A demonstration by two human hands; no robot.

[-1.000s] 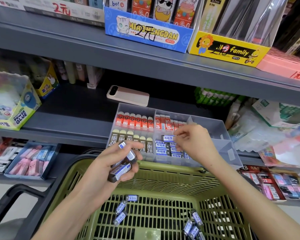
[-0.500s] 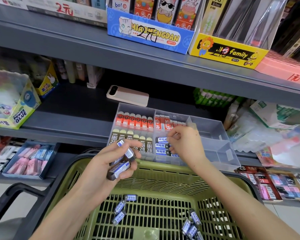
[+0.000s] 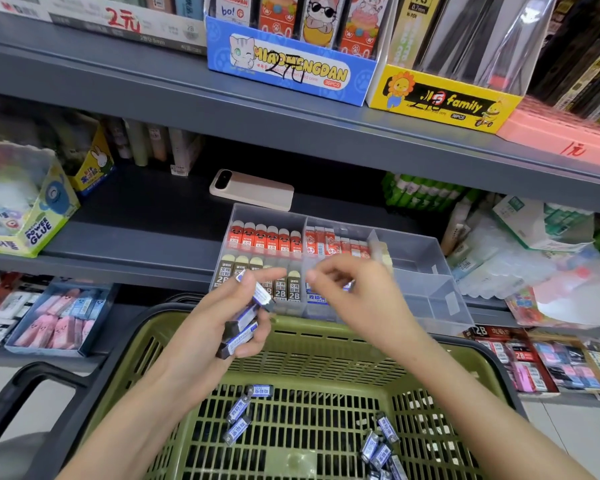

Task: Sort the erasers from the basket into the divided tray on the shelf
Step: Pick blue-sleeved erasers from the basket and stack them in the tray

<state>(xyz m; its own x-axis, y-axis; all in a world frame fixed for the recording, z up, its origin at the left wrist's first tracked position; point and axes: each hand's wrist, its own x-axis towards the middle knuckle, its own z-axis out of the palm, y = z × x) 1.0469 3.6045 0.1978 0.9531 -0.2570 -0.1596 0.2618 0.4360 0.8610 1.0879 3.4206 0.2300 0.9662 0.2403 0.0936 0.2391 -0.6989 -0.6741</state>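
Note:
A clear divided tray [image 3: 426, 252] stands on the grey shelf, with red erasers in its back cells, brown 2B erasers at front left and blue-white erasers in the front middle cell. My left hand [image 3: 227, 327] holds a small stack of blue-white erasers [image 3: 245, 322] above the green basket's far rim. My right hand [image 3: 355, 294], blurred, hovers over the tray's front middle cell with its fingers apart and nothing in them, fingertips close to the stack. Several loose blue-white erasers [image 3: 239, 408] lie on the floor of the green basket [image 3: 326, 348].
A beige phone [image 3: 253, 188] lies on the shelf behind the tray. A glue box [image 3: 32, 220] stands at left and plastic packets [image 3: 534, 268] at right. Boxed goods line the shelf above. A blue bin of pink erasers [image 3: 59, 318] sits lower left.
My right hand has let go of the blue-white eraser in the tray's front middle cell and drawn back left toward my left hand. The left hand still holds its stack.

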